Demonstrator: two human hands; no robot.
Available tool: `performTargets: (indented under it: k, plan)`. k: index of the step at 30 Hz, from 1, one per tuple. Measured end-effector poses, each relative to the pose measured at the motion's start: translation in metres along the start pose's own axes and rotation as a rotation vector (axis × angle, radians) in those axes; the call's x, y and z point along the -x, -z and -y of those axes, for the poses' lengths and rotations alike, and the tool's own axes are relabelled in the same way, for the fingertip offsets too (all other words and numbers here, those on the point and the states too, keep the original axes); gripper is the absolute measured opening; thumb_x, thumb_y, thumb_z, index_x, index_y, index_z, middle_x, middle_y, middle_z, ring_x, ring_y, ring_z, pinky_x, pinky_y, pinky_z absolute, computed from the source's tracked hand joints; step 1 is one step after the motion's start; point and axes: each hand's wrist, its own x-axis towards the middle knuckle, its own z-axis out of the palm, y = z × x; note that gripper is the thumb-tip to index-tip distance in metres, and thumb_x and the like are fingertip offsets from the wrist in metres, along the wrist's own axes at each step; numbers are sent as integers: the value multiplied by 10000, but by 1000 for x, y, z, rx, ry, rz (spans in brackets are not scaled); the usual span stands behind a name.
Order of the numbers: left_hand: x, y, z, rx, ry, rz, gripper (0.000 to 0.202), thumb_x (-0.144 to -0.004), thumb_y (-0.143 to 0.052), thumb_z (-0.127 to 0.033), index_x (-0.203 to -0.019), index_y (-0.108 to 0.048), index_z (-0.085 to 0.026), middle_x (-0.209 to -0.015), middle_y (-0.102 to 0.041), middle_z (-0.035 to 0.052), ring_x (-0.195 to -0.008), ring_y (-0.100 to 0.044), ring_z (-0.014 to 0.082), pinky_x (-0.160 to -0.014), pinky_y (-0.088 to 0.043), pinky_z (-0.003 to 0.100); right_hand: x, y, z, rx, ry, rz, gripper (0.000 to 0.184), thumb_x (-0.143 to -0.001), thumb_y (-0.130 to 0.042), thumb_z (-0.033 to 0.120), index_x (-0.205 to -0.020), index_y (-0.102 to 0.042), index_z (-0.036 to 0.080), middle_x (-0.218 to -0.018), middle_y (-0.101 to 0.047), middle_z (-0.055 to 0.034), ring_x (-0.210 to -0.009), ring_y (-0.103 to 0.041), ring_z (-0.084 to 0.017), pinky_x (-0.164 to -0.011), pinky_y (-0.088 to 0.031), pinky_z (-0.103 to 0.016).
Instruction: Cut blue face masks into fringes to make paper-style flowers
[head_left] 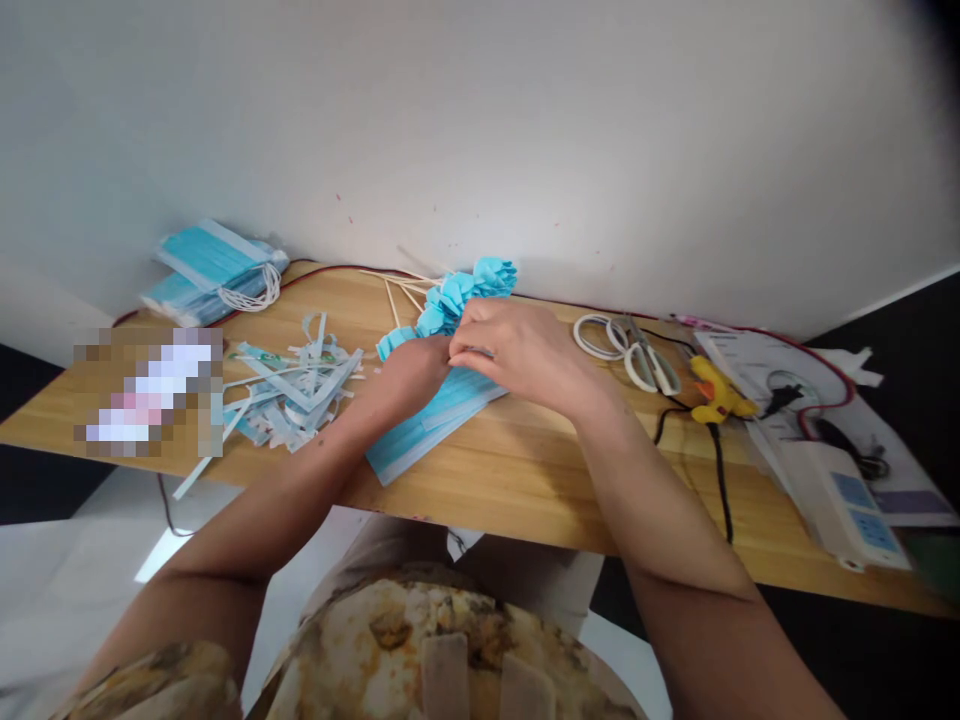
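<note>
My left hand (422,372) and my right hand (517,345) meet over the middle of the table. The fingers of both are closed together in a pinch; whatever they hold is too small or hidden to name. Below them lie flat blue mask pieces (424,435), partly covered by my hands. Just beyond my fingers is a group of blue folded flowers (450,300) with thin wooden sticks (392,303) pointing left.
Cut white and blue strips (307,385) are heaped left. A stack of face masks (214,260) lies at the back left. On the right are a tape roll (600,337), scissors (651,365), a yellow glue gun (718,392), cables and a white power strip (840,505). A wall stands behind.
</note>
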Motion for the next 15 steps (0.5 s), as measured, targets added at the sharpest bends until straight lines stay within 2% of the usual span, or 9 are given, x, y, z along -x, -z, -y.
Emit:
performTargets:
  k: [3, 5, 7, 10, 13, 15]
  plan:
    - [5, 0, -7, 77, -221, 104, 235, -990, -437, -271, -876, -616, -171, -922, -685, 94, -850, -630, 225, -744, -436, 319, 0, 0, -20, -150, -46, -80, 179, -900, -610, 210, -763, -720, 176, -842, -646, -38, -781, -538, -157, -691, -326, -297]
    - [6, 0, -8, 227, -257, 80, 138, -973, -497, -281, -943, -592, -185, -940, -671, 62, -844, -614, 194, -749, -436, 300, -2, -6, -37, -320, -100, -122, 182, -870, -626, 243, -715, -695, 176, -782, -633, -18, -748, -532, -146, -695, -347, -292]
    - [6, 0, -5, 427, -166, -17, 98, -937, -572, -282, -978, -539, -199, -829, -611, 7, -717, -554, 143, -664, -405, 262, -5, -14, -52, -518, -180, -161, 181, -850, -627, 296, -726, -681, 175, -741, -618, -1, -699, -512, -133, -666, -358, -281]
    - [2, -1, 1, 868, 14, -104, 272, -907, -643, -330, -1077, -456, -230, -668, -453, -74, -534, -390, 92, -527, -314, 226, -9, -28, -61, -677, -272, -157, 230, -833, -627, 360, -712, -669, 168, -671, -590, 13, -636, -477, -119, -628, -359, -276]
    - [-3, -1, 2, 1271, 137, -87, 477, -877, -702, -374, -1232, -402, -270, -642, -383, -101, -495, -312, 79, -487, -271, 205, -13, -37, -53, -690, -281, -163, 234, -823, -653, 371, -722, -694, 164, -668, -610, 10, -640, -492, -121, -645, -375, -282]
    - [-4, 0, 0, 1425, 196, -52, 503, -855, -731, -358, -1247, -428, -273, -640, -364, -99, -501, -302, 73, -483, -251, 194, -15, -41, -44, -645, -264, -194, 200, -828, -659, 332, -732, -717, 166, -700, -646, -1, -669, -526, -128, -674, -390, -288]
